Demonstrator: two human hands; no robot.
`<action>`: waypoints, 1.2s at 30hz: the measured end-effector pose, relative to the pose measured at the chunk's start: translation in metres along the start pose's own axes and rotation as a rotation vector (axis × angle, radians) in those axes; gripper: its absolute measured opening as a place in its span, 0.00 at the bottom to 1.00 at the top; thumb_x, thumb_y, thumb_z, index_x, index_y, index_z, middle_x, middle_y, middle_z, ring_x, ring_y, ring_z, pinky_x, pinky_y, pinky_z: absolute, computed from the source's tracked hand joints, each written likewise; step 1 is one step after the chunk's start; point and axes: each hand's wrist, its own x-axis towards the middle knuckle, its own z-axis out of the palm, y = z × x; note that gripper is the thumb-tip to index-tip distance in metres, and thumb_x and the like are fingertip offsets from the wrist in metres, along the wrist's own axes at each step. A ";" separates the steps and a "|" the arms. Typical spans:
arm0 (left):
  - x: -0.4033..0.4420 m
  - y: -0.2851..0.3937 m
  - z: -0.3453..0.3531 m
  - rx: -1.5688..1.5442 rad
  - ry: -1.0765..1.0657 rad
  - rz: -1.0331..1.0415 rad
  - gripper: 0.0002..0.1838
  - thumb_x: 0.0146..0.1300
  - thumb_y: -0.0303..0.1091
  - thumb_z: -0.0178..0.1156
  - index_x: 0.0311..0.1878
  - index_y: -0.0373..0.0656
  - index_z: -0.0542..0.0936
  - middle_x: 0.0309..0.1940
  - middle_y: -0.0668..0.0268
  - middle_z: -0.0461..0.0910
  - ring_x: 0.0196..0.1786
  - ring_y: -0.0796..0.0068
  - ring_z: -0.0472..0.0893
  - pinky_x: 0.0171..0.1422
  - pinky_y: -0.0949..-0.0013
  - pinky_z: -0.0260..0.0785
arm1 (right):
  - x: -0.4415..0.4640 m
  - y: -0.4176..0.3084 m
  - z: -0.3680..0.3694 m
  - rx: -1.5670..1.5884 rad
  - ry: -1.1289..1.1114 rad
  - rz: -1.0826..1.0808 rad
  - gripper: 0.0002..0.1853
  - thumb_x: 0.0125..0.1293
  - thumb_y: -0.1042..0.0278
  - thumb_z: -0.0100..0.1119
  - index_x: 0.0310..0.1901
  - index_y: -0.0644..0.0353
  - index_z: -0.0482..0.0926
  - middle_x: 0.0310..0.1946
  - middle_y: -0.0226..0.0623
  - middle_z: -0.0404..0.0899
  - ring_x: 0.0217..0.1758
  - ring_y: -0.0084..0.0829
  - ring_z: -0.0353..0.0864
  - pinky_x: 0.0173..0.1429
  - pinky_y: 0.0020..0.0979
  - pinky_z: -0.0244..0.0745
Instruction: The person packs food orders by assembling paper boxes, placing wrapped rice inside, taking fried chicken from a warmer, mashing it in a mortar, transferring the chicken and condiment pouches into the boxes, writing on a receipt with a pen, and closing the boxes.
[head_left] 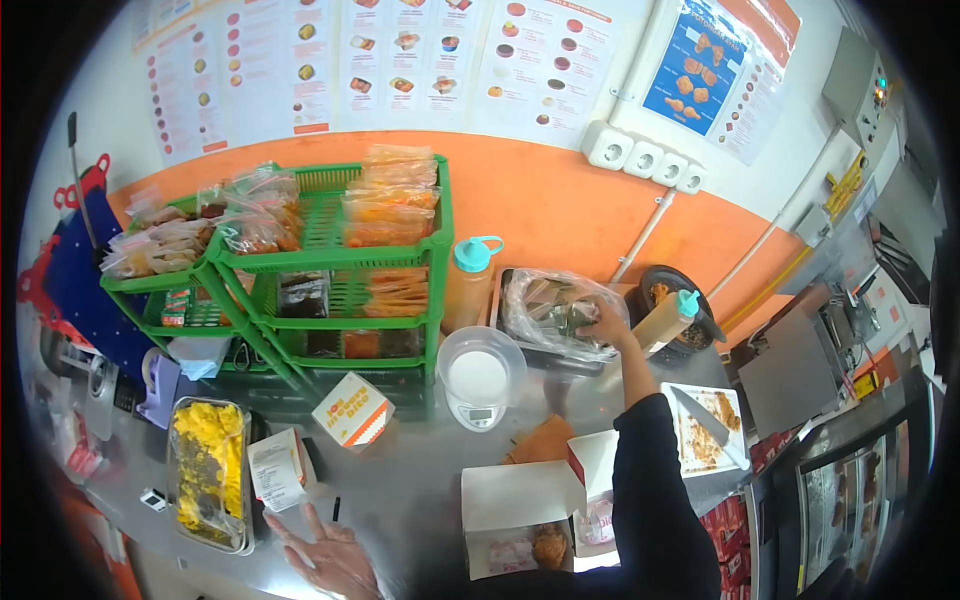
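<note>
My right hand [604, 324] reaches into a tray lined with clear plastic [528, 302], its fingers apart over dark green pieces [548, 290] that I cannot name for sure. The plastic partly blurs the fingertips. Low on the left, my left hand [325, 553] is open, palm up and fingers spread, above the steel table [400, 500]. Closest to it stands a small box with a printed receipt [277, 472]. Between my arms, an open white box [520, 497] contains a fried chicken piece [549, 548] and a wrapped packet [511, 553]. Another open box [597, 520] is beside it, partly behind my right sleeve.
Green racks [340, 262] with bagged sauces stand at the back left. A scale with a clear bowl [480, 375], a closed box [353, 412] and a tray of yellow food [210, 465] are on the table. A knife [703, 416] lies across a white tray [735, 408] at right. Sauce bottles [672, 318] flank the plastic-lined tray.
</note>
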 end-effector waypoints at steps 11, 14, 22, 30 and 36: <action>0.001 -0.006 -0.004 -0.094 -0.171 -0.041 0.31 0.72 0.53 0.45 0.76 0.68 0.51 0.65 0.54 0.70 0.52 0.73 0.77 0.44 0.76 0.75 | -0.035 -0.054 -0.033 0.659 -0.023 0.138 0.28 0.60 0.77 0.66 0.62 0.56 0.70 0.44 0.30 0.79 0.43 0.20 0.77 0.40 0.23 0.74; 0.003 -0.005 -0.013 -0.059 -0.078 -0.028 0.33 0.71 0.55 0.46 0.77 0.72 0.49 0.61 0.51 0.74 0.39 0.73 0.80 0.40 0.75 0.74 | -0.083 -0.092 -0.045 0.732 -0.130 -0.071 0.25 0.59 0.77 0.66 0.59 0.58 0.73 0.43 0.32 0.82 0.40 0.20 0.80 0.40 0.24 0.78; -0.031 0.002 -0.015 -0.088 -0.298 -0.202 0.32 0.72 0.54 0.45 0.76 0.73 0.49 0.62 0.53 0.73 0.39 0.70 0.79 0.46 0.70 0.72 | -0.348 -0.153 0.050 0.476 -0.425 0.034 0.14 0.60 0.69 0.69 0.44 0.66 0.79 0.33 0.36 0.84 0.31 0.24 0.86 0.35 0.25 0.80; -0.077 0.006 -0.014 0.004 -0.282 -0.323 0.31 0.71 0.55 0.46 0.76 0.72 0.53 0.63 0.55 0.72 0.39 0.73 0.78 0.44 0.70 0.72 | -0.433 -0.138 0.164 0.326 -0.113 0.075 0.15 0.65 0.60 0.62 0.39 0.66 0.80 0.24 0.48 0.80 0.26 0.43 0.83 0.35 0.41 0.75; -0.092 0.011 -0.020 0.014 -0.361 -0.303 0.29 0.72 0.54 0.46 0.75 0.71 0.55 0.65 0.57 0.71 0.40 0.75 0.77 0.44 0.71 0.71 | -0.439 -0.135 0.124 0.416 -0.188 0.105 0.12 0.67 0.64 0.60 0.45 0.63 0.81 0.27 0.45 0.81 0.23 0.34 0.82 0.29 0.34 0.74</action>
